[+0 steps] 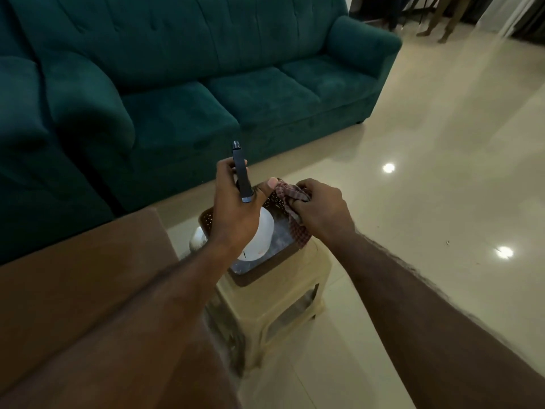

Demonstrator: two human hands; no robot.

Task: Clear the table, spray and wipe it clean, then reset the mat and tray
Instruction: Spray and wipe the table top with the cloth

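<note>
Brown wooden table (73, 276), where is it?
Lower left, bare on top, its corner just beside the stool.

And the biggest things around it?
A glossy cream tiled floor (442, 172) and, beyond the table, a teal velvet three-seat sofa (206, 69).

What is on the stool?
The beige plastic stool (283, 293) carries a brown perforated tray (253, 276), and a white round dish (259, 240) lies inside the tray, partly hidden by the left wrist.

What are the hands doing?
Both hover above the tray. The right hand (321, 208) has its fingers curled tight round a bunched red-checked cloth (287, 193), whose end hangs to the tray's right edge. The left hand (236, 211) grips a slim dark rectangular device (241, 172) upright, thumb stretched out and touching the cloth.

Is it a phone or a remote?
I cannot tell.
</note>
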